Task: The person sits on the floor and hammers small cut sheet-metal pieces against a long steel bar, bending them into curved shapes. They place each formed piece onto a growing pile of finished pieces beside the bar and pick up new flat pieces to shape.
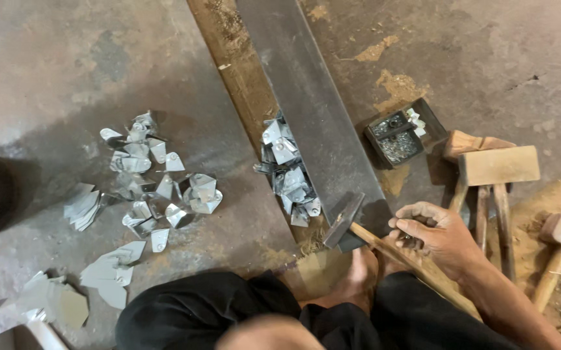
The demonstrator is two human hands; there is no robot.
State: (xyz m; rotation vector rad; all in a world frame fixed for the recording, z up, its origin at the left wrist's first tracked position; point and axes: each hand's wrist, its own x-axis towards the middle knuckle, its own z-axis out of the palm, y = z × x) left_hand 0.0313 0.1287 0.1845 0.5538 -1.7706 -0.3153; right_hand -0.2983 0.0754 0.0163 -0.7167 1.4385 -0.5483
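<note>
Knees (241, 304) folded, I grip the hammer (345, 220) in my right hand (436, 236), fingers wrapped shut around its handle. Bent metal pieces (290, 172) pile beside the steel bar (319, 110); flat blanks (108, 269) remain.

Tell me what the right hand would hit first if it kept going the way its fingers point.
The right hand grips a hammer handle, fingers pointing left toward the hammer head. Straight on, it would likely meet that head first, then the small pile of bent metal pieces beside the steel bar. Depth is uncertain.

bare floor open top left, sheet-metal pieces (157, 178) scattered mid-floor, steel bar (313, 104) and mallets (494, 175) crowding right
</note>
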